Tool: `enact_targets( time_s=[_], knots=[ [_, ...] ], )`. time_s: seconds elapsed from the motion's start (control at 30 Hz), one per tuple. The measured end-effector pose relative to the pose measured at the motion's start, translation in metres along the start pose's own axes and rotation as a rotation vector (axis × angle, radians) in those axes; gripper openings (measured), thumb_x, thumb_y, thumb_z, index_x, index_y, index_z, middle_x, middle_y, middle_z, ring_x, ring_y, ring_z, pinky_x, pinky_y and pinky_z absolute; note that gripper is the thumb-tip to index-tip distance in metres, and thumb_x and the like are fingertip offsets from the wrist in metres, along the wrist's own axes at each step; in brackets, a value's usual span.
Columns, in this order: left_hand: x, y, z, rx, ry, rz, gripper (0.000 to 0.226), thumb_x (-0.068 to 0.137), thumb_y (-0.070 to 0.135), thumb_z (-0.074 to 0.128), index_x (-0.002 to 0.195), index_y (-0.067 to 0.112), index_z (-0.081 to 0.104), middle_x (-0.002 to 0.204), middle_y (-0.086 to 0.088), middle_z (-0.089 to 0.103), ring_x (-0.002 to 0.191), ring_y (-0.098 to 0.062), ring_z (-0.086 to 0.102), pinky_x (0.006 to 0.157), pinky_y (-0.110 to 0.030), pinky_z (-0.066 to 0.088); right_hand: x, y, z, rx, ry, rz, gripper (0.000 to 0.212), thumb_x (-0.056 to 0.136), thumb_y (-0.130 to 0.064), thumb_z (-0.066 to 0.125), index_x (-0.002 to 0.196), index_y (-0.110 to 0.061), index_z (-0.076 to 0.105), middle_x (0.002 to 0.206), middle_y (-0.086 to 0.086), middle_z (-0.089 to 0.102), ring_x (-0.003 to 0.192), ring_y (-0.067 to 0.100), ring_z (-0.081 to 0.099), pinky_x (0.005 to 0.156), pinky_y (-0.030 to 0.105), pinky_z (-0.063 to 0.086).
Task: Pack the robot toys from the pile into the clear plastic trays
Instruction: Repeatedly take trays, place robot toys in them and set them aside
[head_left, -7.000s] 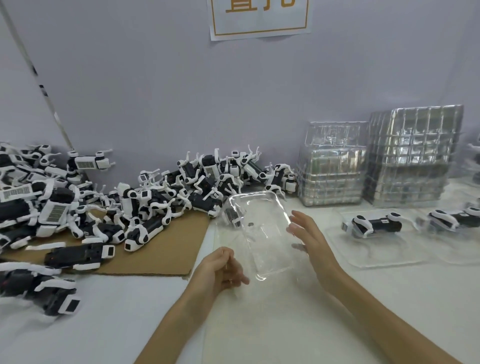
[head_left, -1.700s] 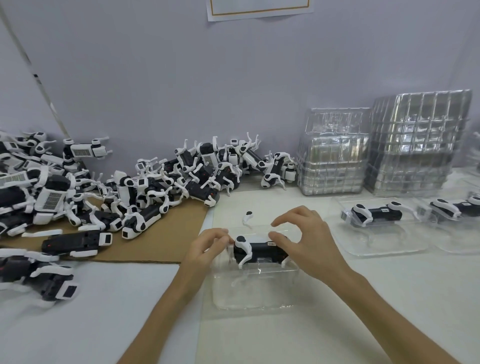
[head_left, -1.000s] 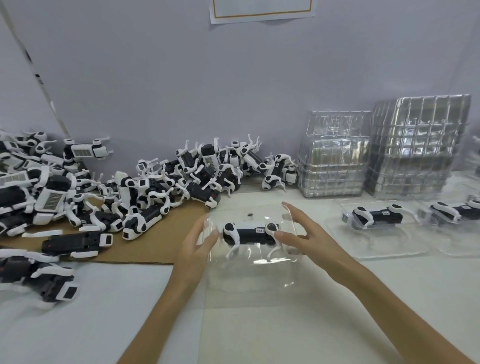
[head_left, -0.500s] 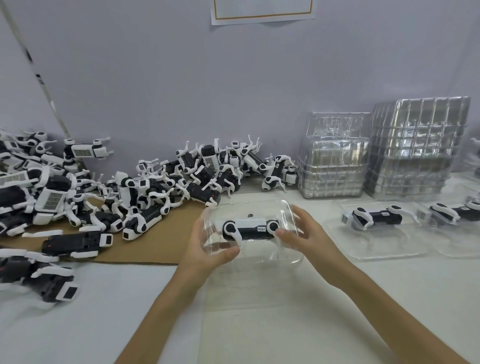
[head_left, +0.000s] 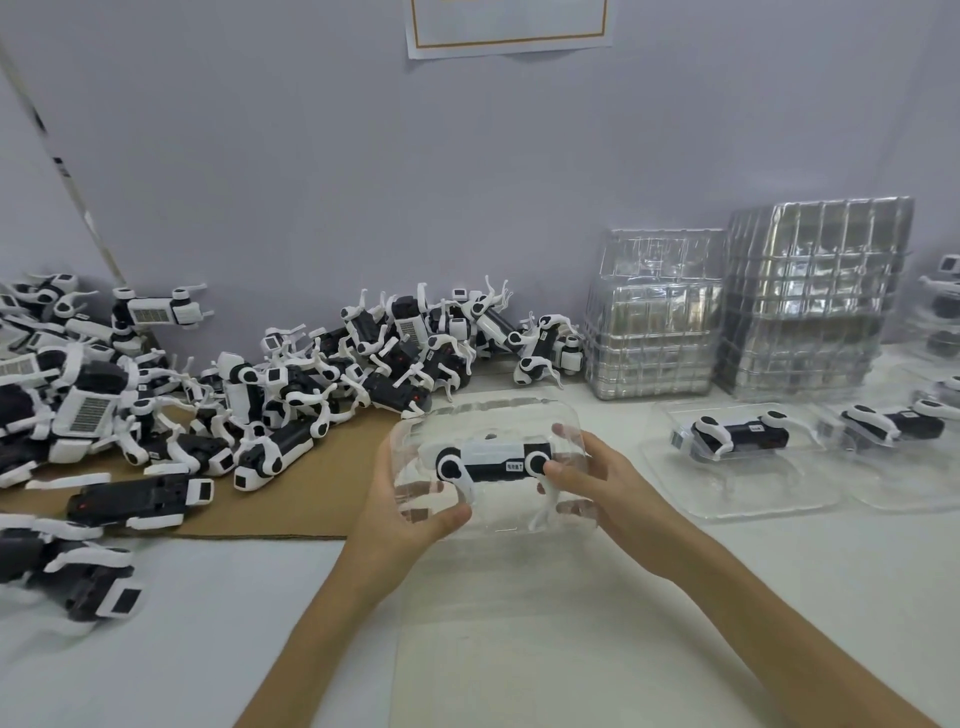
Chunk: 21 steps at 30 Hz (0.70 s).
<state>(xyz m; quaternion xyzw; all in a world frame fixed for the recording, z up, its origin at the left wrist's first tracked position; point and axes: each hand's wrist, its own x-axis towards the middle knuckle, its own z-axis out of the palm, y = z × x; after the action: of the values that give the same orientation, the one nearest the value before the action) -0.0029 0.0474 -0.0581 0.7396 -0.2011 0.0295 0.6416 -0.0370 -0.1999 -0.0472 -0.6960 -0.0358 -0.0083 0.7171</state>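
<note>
White table (head_left: 208, 649) with a cardboard sheet (head_left: 322, 483), stacks of clear trays (head_left: 654, 332), two filled trays (head_left: 753, 506), a loose robot toy (head_left: 88, 577)

One head-worn wide-angle view, looking forward and down across the white table (head_left: 727, 597) toward the grey wall (head_left: 363, 182). Close in: forearms enter from the bottom edge, left hand (head_left: 395, 509) and right hand (head_left: 613, 493) holding the clear tray (head_left: 493, 415) mid-frame. Toy pile (head_left: 311, 374) fills the left side, tray stacks (head_left: 810, 291) at right by the wall.
</note>
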Motion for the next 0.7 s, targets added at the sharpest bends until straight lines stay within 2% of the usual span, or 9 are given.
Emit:
enact_targets(
  time_s=[0.1,0.2,0.27,0.33,0.4,0.43,0.53,0.63,0.7],
  knots=[
    [0.001,-0.005,0.001,0.082,0.028,0.022,0.1,0.061,0.035,0.093,0.126,0.071,0.027,0.136,0.031,0.041,0.104,0.004,0.057,0.078,-0.018,0.049,-0.001,-0.001,-0.002,-0.041,0.041,-0.031,0.074,0.062,-0.055,0.084,0.13,-0.041,0.057,0.119,0.003,0.065,0.11,0.025,0.067,0.095,0.038,0.052],
    [0.0,-0.007,0.002,0.124,0.054,0.014,0.099,0.067,0.026,0.094,0.13,0.064,0.028,0.13,0.035,0.043,0.101,0.013,0.053,0.071,-0.008,0.046,-0.002,-0.001,0.0,-0.111,0.081,-0.076,0.075,0.059,-0.058,0.084,0.129,-0.048,0.057,0.12,-0.001,0.062,0.1,0.018,0.068,0.087,0.027,0.055],
    [0.0,-0.008,0.003,0.122,0.077,0.005,0.097,0.066,0.023,0.093,0.13,0.06,0.031,0.124,0.034,0.047,0.1,0.013,0.054,0.07,-0.005,0.045,-0.002,-0.002,0.002,-0.132,0.116,-0.087,0.075,0.058,-0.061,0.084,0.127,-0.052,0.056,0.115,-0.005,0.063,0.098,0.017,0.067,0.085,0.026,0.053],
    [-0.001,-0.006,0.003,0.119,0.091,0.0,0.096,0.066,0.023,0.093,0.131,0.058,0.032,0.125,0.029,0.047,0.099,0.01,0.056,0.07,-0.008,0.047,-0.001,-0.002,0.003,-0.148,0.162,-0.103,0.076,0.059,-0.063,0.086,0.128,-0.052,0.055,0.108,-0.007,0.065,0.098,0.018,0.068,0.088,0.03,0.054],
    [-0.002,-0.002,0.004,0.08,0.086,-0.028,0.096,0.067,0.026,0.093,0.136,0.056,0.034,0.126,0.026,0.05,0.104,0.002,0.06,0.071,-0.014,0.051,-0.001,-0.003,0.004,-0.125,0.233,-0.093,0.085,0.061,-0.059,0.088,0.135,-0.041,0.053,0.103,-0.002,0.065,0.095,0.021,0.069,0.089,0.042,0.058],
    [-0.002,0.0,0.004,0.024,0.072,-0.048,0.093,0.069,0.029,0.092,0.139,0.054,0.036,0.127,0.024,0.054,0.105,-0.001,0.063,0.072,-0.016,0.053,-0.001,-0.004,0.005,-0.079,0.262,-0.061,0.088,0.059,-0.057,0.087,0.137,-0.033,0.053,0.103,0.003,0.065,0.093,0.022,0.069,0.085,0.046,0.06],
    [-0.004,0.003,0.007,-0.213,-0.019,-0.101,0.084,0.071,0.041,0.083,0.144,0.046,0.043,0.132,0.015,0.063,0.113,-0.005,0.066,0.074,-0.022,0.055,-0.003,-0.01,0.007,0.05,0.27,0.088,0.082,0.061,-0.054,0.082,0.131,-0.019,0.058,0.115,0.017,0.065,0.095,0.026,0.065,0.061,0.038,0.06],
    [-0.003,0.003,0.006,-0.321,-0.075,-0.219,0.08,0.07,0.043,0.08,0.143,0.039,0.047,0.135,0.001,0.063,0.119,-0.016,0.064,0.078,-0.028,0.056,-0.004,-0.011,0.004,0.075,0.26,0.189,0.06,0.075,-0.048,0.081,0.123,-0.016,0.063,0.111,0.012,0.068,0.091,0.026,0.065,0.065,0.04,0.06],
    [-0.002,0.001,0.005,-0.351,-0.046,-0.272,0.08,0.072,0.04,0.079,0.144,0.03,0.048,0.136,-0.003,0.063,0.117,-0.02,0.066,0.085,-0.038,0.057,-0.004,-0.012,0.0,0.086,0.252,0.217,0.054,0.079,-0.045,0.079,0.122,-0.016,0.064,0.108,0.008,0.068,0.088,0.023,0.065,0.063,0.037,0.059]
  ],
)
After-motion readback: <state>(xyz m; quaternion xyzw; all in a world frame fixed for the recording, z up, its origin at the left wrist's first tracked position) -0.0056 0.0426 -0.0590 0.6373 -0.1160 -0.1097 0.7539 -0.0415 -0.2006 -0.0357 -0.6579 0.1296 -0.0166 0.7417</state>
